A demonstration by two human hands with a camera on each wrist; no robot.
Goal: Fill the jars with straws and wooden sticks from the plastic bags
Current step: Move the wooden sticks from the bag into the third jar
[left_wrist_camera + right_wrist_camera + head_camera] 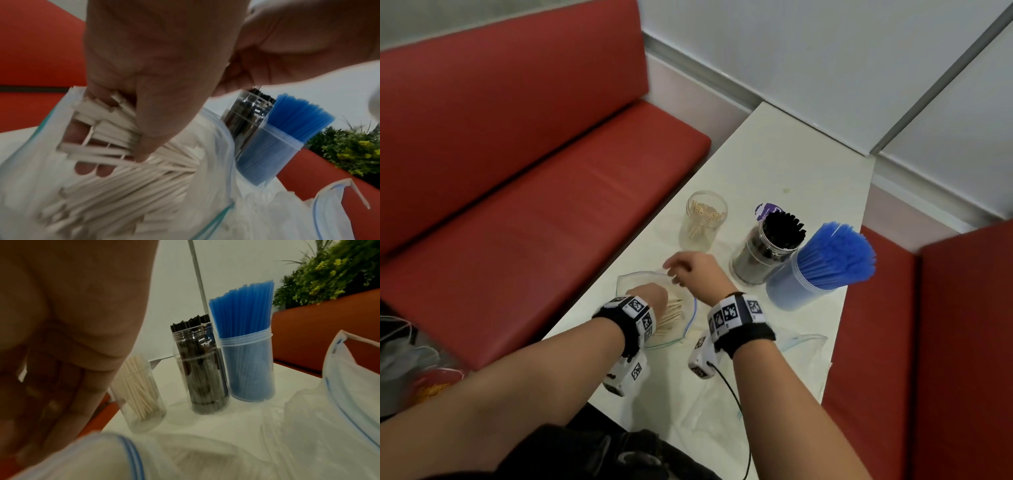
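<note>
My left hand [650,298] is inside an open clear zip bag [620,284] near the table's left edge. In the left wrist view that hand [144,81] grips a bundle of pale wooden sticks [115,146], with more sticks loose in the bag [24,170]. My right hand [695,270] is at the bag's far rim, fingers curled, pinching the plastic; its palm [72,321] fills the left of the right wrist view, above the zip rim [127,449]. Behind stand a clear jar partly filled with sticks [703,222] [139,399], a jar of black straws [763,253] [203,378] and a jar of blue straws [801,284] [248,369].
Empty zip bags [801,346] [349,386] lie crumpled on the white table [791,164] at front right. Red benches flank the table on the left [534,222] and right [945,342]. A green plant [329,272] stands behind the right bench.
</note>
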